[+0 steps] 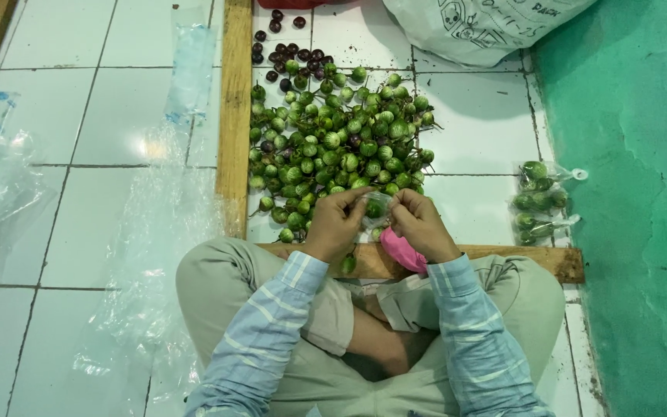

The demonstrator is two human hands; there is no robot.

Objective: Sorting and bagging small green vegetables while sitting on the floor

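Note:
I sit cross-legged on a white tiled floor. My left hand (336, 222) and my right hand (421, 224) together hold a small clear plastic bag (375, 210) with round green eggplants inside. Both hands pinch the bag's top. A pink object (401, 251) lies under my right hand on a wooden strip (519, 256). Just beyond my hands lies a big pile of small round green eggplants (337, 143), with several dark purple ones (291, 54) at its far end.
Two filled clear bags (540, 201) of eggplants lie to the right near a green wall (634, 193). A wooden strip (235, 116) borders the pile's left. Loose clear plastic bags (156, 232) spread at left. A white sack (480, 23) sits at the top.

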